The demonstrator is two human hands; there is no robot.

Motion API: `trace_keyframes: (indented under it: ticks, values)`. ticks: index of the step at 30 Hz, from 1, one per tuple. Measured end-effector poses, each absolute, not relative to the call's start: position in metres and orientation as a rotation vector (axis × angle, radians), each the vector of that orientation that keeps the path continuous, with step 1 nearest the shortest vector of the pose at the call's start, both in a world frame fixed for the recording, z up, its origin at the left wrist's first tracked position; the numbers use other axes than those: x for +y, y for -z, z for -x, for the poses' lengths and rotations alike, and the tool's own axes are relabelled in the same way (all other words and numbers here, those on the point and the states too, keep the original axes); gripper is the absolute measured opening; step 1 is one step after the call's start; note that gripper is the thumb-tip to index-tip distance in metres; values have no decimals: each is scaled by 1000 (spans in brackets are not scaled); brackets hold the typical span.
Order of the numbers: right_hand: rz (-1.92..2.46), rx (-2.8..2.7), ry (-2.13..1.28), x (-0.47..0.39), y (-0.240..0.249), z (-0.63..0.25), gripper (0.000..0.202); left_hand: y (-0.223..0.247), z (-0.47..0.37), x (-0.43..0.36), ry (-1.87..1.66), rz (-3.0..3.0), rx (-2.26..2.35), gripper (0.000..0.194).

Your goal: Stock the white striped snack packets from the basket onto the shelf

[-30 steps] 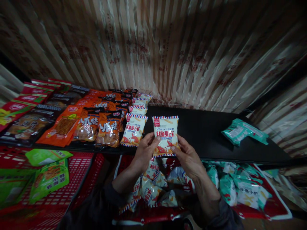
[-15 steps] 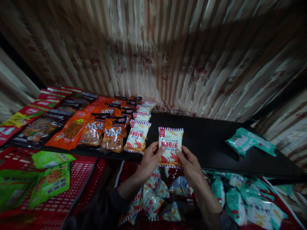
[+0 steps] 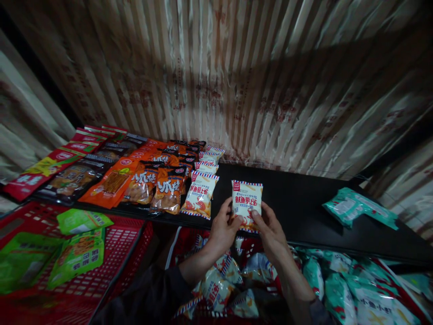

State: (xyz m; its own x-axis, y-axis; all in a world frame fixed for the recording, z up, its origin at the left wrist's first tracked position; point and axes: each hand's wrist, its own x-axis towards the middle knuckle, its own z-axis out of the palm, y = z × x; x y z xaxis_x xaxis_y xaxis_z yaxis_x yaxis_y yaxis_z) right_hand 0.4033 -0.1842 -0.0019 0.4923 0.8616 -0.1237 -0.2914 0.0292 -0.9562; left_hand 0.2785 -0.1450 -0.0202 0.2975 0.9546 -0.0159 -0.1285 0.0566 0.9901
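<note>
Between my two hands I hold a small white snack bag [image 3: 248, 198] upright, its red-lettered front toward me and its top and bottom edges striped red and blue. My left hand [image 3: 223, 225] grips the lower left side, thumb on the front. On the lower right side, my right hand [image 3: 269, 228] grips it the same way. The bag is over the front part of the black shelf [image 3: 297, 198]; whether it touches the surface I cannot tell. Just left stands a row of matching white bags [image 3: 201, 194], one behind another.
Left along the shelf lie orange-and-black bags [image 3: 168, 187], flat orange packs [image 3: 111, 180], dark packs [image 3: 72, 178] and red packs [image 3: 37, 174]. Teal bags [image 3: 358, 208] lie at right. Below, a red basket [image 3: 125, 234] holds green packs; another holds white and teal bags [image 3: 341, 293]. Corrugated sheeting [image 3: 216, 90] rises behind.
The view has shifted slightly, moving the shelf goods rightward in the picture. My hands still hold the white bag, which has moved a little right with them.
</note>
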Motion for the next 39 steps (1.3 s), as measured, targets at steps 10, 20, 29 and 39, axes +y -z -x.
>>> trace_keyframes:
  ticks: [10,20,29,39]
  values:
    - [1250,-665,-969,-182,6,-405,78,23,-276,-139,-1044,-1229,980,54]
    - [1228,-615,-847,-147,1,-415,72,-8,-299,-120,-1134,-1505,1129,47]
    - [1362,-592,-744,-60,5,-445,59,-28,-336,-65,-1045,-1486,1321,44]
    - [1511,-713,-617,7,16,-444,59,-19,-354,-16,-1103,-1423,1526,34]
